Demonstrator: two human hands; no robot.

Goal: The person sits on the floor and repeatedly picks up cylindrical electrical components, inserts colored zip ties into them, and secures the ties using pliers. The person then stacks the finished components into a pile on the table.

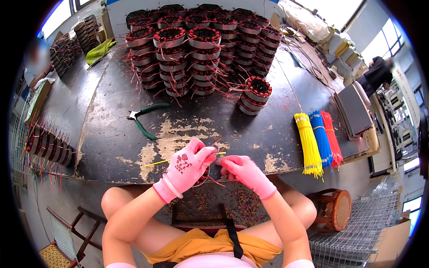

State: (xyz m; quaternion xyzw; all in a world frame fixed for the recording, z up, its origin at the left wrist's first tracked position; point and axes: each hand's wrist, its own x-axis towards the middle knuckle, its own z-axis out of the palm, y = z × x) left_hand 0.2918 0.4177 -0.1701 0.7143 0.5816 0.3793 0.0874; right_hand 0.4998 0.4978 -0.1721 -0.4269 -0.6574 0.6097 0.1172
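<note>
My left hand (185,165), in a pink glove, is closed in a pinch at the table's front edge. A thin yellow wire (158,163) passes through its fingers, its other end showing to the right of them. Below that hand, a wound stator (203,177) with red windings is mostly covered by the glove; a reddish lead sticks out from it. My right hand (243,172), also gloved in pink, is just right of the stator. Its fingertips are bent together, and whatever they hold is too small to make out.
Tall stacks of stators (172,58) stand at the back, with a shorter stack (256,96) nearer. Green-handled cutters (145,118) lie left of centre. Yellow (308,145), blue (321,138) and red wire bundles (331,136) lie right. More stators (49,145) line the left edge.
</note>
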